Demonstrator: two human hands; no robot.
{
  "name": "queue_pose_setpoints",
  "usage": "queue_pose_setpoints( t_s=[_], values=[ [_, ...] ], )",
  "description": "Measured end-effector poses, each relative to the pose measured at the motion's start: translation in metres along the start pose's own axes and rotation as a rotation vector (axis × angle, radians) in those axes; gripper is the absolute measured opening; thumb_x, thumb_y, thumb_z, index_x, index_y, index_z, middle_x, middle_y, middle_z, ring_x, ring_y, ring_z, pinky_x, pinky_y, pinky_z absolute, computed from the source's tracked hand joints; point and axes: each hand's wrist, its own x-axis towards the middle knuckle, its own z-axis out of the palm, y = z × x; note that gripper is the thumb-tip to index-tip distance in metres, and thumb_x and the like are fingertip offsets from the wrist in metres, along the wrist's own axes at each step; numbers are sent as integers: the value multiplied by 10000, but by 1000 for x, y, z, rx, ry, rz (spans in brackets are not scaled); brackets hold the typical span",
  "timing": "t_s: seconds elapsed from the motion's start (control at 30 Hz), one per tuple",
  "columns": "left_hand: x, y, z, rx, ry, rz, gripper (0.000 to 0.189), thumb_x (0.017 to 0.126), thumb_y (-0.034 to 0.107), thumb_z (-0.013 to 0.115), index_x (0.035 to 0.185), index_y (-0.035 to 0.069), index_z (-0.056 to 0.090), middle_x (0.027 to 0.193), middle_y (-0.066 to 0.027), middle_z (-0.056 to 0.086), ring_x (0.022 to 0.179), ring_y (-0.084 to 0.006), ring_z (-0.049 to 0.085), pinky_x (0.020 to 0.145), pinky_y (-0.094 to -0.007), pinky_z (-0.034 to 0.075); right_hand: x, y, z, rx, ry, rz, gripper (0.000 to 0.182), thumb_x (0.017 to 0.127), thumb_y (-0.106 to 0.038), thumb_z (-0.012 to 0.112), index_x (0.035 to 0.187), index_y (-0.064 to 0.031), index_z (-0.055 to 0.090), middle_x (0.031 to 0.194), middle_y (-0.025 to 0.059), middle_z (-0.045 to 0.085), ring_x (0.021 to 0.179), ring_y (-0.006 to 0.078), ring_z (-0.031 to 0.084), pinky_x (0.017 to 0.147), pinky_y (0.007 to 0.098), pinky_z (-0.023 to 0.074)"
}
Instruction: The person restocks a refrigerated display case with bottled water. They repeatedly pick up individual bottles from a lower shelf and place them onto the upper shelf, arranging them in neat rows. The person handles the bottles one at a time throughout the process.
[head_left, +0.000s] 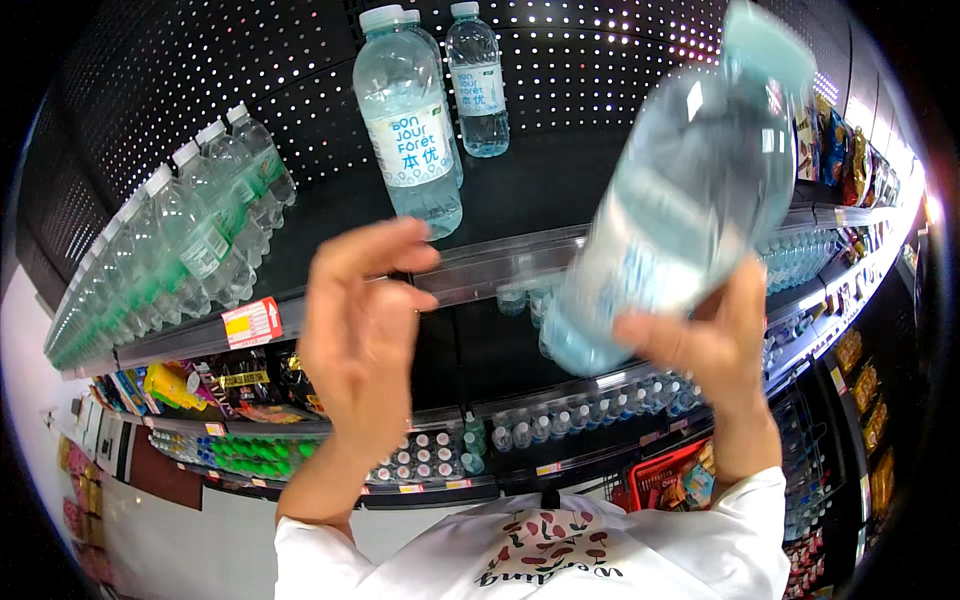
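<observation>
My right hand (697, 337) grips the lower part of a large clear plastic water bottle (660, 217), which is tilted with its pale cap up to the right and somewhat blurred. My left hand (364, 330) holds nothing; its fingers are bent and apart in front of the shelf's edge. Just above it, a large labelled water bottle (412, 142) stands upright on the upper black shelf, with another bottle partly hidden behind it. A smaller water bottle (478, 90) stands to its right, farther back.
Clear bottles with green labels (202, 240) stand in rows at the left of the upper shelf. A price tag (253, 323) is on the transparent shelf edge (510, 262). Lower shelves hold small bottles (585, 416) and packaged goods. A red basket (645, 480) with packets is low at the right.
</observation>
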Motion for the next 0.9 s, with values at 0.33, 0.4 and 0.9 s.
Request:
queue_pose_setpoints(
  t_s=[0.33, 0.4, 0.9],
  values=[
    [93, -65, -29, -85, 107, -235, 660, 1130, 477, 394, 1494, -63, 501, 1503, -231, 545, 1442, -319, 486, 1163, -448, 404, 138, 71, 10, -322, -212, 102, 773, 805, -592, 828, 1165, 73, 670, 950, 175, 751, 761, 196, 740, 536, 278, 590],
    [107, -88, -26, -98, 96, -338, 710, 1128, 519, 364, 1514, -67, 472, 1532, -222, 523, 1468, -325, 449, 1201, -468, 345, 151, 95, 13, -347, -251, 151, 792, 799, -592, 836, 1177, 81, 660, 971, 174, 754, 784, 211, 751, 559, 290, 613],
    [152, -156, -3, -458, 124, -737, 502, 1105, 461, 401, 1347, 82, 624, 1221, -102, 737, 1046, -245, 746, 884, -426, 623, 174, 120, 29, -296, -403, 233, 843, 837, -602, 814, 1246, 103, 595, 1029, 174, 693, 746, 181, 700, 568, 293, 600]
  ],
)
